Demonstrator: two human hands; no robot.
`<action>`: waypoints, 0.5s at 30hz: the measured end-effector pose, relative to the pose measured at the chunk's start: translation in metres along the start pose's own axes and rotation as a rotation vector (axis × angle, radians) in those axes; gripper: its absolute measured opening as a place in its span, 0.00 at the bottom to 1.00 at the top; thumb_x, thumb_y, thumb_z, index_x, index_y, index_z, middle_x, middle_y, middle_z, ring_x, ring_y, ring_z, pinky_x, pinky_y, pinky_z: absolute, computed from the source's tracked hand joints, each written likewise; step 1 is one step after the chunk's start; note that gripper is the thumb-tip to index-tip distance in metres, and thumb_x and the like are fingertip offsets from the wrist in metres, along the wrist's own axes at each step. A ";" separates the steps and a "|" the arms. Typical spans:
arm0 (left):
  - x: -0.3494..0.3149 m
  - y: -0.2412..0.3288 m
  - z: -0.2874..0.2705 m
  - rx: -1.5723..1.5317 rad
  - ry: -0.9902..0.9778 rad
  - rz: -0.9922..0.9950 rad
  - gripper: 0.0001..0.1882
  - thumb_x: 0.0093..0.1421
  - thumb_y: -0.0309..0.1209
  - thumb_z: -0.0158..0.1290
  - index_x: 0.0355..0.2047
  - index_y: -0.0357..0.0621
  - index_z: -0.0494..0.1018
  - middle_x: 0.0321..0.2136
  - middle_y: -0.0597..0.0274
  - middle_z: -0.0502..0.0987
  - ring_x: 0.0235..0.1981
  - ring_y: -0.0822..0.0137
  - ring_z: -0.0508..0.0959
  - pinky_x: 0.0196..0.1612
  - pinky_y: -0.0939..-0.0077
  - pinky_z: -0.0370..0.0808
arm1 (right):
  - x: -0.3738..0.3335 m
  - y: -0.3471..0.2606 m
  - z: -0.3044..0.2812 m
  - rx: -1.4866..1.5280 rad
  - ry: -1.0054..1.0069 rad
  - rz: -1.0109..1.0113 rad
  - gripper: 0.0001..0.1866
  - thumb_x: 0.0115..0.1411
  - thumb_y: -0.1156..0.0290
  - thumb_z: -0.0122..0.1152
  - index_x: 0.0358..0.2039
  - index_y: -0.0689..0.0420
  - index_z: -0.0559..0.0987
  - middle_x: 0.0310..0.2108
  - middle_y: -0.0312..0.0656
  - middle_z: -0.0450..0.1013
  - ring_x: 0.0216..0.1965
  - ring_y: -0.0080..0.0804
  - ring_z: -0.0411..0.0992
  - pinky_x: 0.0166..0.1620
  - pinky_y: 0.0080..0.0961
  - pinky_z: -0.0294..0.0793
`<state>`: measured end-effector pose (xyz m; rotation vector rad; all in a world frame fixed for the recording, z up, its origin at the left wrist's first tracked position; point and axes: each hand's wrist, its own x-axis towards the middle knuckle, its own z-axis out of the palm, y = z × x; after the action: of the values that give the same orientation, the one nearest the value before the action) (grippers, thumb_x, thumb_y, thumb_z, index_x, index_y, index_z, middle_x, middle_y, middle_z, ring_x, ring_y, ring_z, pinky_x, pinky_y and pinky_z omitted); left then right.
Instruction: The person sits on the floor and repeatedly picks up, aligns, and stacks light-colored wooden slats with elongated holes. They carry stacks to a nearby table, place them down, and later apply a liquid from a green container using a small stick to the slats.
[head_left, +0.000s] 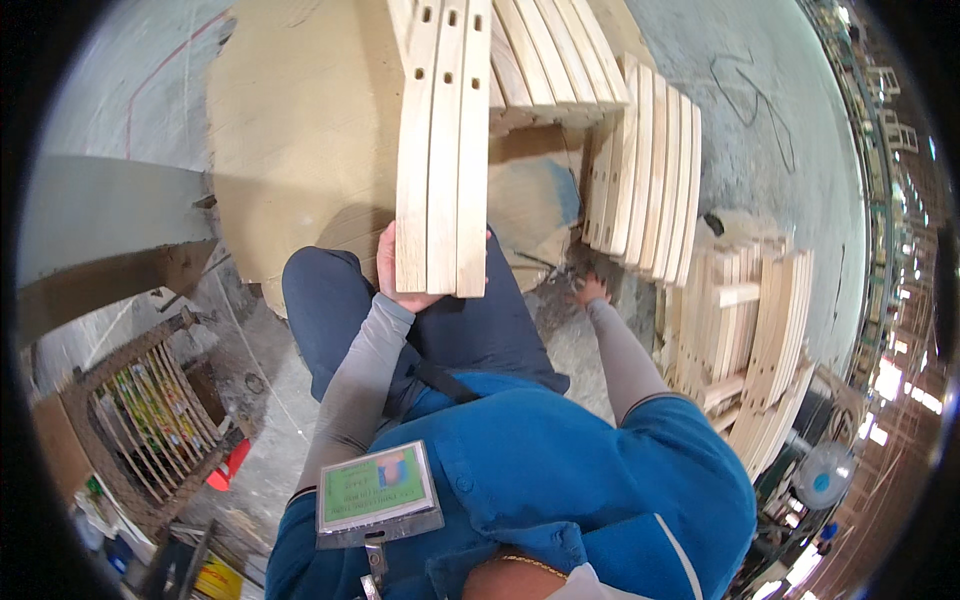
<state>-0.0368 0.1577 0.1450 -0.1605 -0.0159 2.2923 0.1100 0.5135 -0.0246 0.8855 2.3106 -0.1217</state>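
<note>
Slats in left hand, tops cut off — three, perhaps

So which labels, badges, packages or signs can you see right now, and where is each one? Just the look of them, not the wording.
Badge: clipped to the chest of the blue jacket, a rectangular clear holder with a green card and small coloured marks.
Packages: in the wire basket at lower left, slim upright packs in yellow, green and red.
Yellow container: at the bottom edge, lower left, partly hidden.
No screens or wall signs can be made out.
</note>
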 end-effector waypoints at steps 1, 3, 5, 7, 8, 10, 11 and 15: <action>0.000 0.002 -0.001 0.016 -0.027 -0.008 0.43 0.51 0.60 0.36 0.60 0.44 0.45 0.54 0.35 0.53 0.51 0.40 0.62 0.47 0.37 0.61 | 0.003 -0.003 0.000 0.008 -0.108 -0.028 0.46 0.37 0.46 0.67 0.54 0.48 0.58 0.55 0.45 0.58 0.55 0.48 0.57 0.56 0.50 0.50; 0.001 0.001 -0.002 0.032 -0.076 -0.044 0.41 0.52 0.58 0.36 0.59 0.45 0.48 0.54 0.39 0.56 0.52 0.40 0.61 0.47 0.37 0.61 | 0.001 -0.003 0.002 -0.002 -0.222 -0.111 0.42 0.37 0.47 0.67 0.51 0.50 0.62 0.50 0.47 0.65 0.51 0.46 0.63 0.54 0.50 0.52; 0.001 0.002 0.001 0.031 -0.076 -0.038 0.39 0.54 0.56 0.34 0.59 0.44 0.48 0.53 0.40 0.57 0.51 0.39 0.62 0.49 0.40 0.61 | -0.004 -0.008 0.004 -0.029 -0.216 -0.230 0.38 0.39 0.48 0.67 0.48 0.51 0.65 0.45 0.50 0.68 0.48 0.45 0.66 0.51 0.46 0.58; -0.002 0.004 0.002 0.026 -0.067 -0.018 0.38 0.54 0.55 0.34 0.59 0.43 0.48 0.54 0.40 0.57 0.52 0.40 0.61 0.50 0.42 0.61 | -0.020 0.005 0.002 0.163 -0.159 -0.330 0.32 0.40 0.50 0.67 0.44 0.53 0.68 0.39 0.49 0.71 0.42 0.42 0.69 0.44 0.38 0.65; -0.003 0.004 0.003 -0.007 0.004 0.014 0.38 0.54 0.56 0.33 0.59 0.43 0.48 0.54 0.40 0.56 0.52 0.40 0.61 0.50 0.42 0.60 | -0.026 0.009 -0.002 0.258 -0.125 -0.377 0.30 0.41 0.51 0.66 0.42 0.54 0.69 0.36 0.49 0.72 0.39 0.41 0.71 0.40 0.34 0.68; -0.005 0.003 -0.003 0.005 0.078 0.041 0.40 0.53 0.58 0.33 0.60 0.44 0.46 0.54 0.36 0.54 0.51 0.39 0.62 0.49 0.40 0.61 | -0.054 0.010 -0.030 0.227 -0.286 -0.346 0.29 0.43 0.50 0.64 0.39 0.59 0.71 0.30 0.44 0.73 0.32 0.37 0.72 0.35 0.27 0.69; -0.004 0.005 -0.007 0.017 0.065 0.030 0.42 0.53 0.61 0.32 0.60 0.45 0.45 0.54 0.34 0.53 0.50 0.37 0.62 0.47 0.38 0.62 | -0.074 0.018 -0.046 0.313 -0.280 -0.381 0.26 0.45 0.51 0.63 0.35 0.60 0.72 0.25 0.41 0.72 0.28 0.33 0.70 0.33 0.26 0.68; -0.006 0.009 -0.022 0.000 0.098 0.036 0.42 0.53 0.61 0.33 0.60 0.45 0.46 0.54 0.34 0.53 0.51 0.38 0.62 0.47 0.38 0.61 | -0.135 0.032 -0.150 0.425 -0.406 -0.316 0.14 0.52 0.60 0.58 0.30 0.58 0.75 0.18 0.32 0.69 0.12 0.18 0.59 0.17 0.20 0.60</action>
<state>-0.0370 0.1467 0.1234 -0.2756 0.0375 2.3177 0.1241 0.5074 0.1795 0.6084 2.0454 -0.8719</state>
